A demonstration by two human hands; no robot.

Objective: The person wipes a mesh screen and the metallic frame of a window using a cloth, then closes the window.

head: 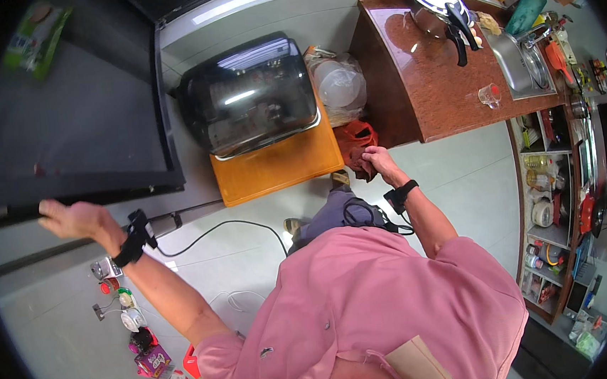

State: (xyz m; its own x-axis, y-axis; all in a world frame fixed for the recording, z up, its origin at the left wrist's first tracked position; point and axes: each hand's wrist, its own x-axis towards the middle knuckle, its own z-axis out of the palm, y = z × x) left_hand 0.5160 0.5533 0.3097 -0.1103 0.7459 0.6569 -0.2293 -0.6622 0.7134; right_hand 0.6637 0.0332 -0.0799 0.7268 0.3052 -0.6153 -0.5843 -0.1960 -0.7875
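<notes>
My right hand [379, 161] grips the edge of a dark red cloth or bag [361, 161], which hangs beside the corner of an orange-brown wooden cabinet top [281, 172]. Over at the left, my left hand [73, 221] is slightly blurred at the edge of a large dark panel, perhaps a refrigerator door [79, 121]; whether it touches the edge I cannot tell. A green and white packet [38, 42] lies on or against that dark surface. On the cabinet top stands a dish cabinet with a dark glossy cover [250, 95]. Each wrist wears a black strap with a small device.
A reddish-brown counter [451, 92] at the right holds a pressure cooker [436, 8], a glass cup [489, 96] and a steel sink [520, 60]. Open shelves [549, 223] stand farther right. A black cable [231, 222] crosses beside me; boxes and small appliances line the lower left.
</notes>
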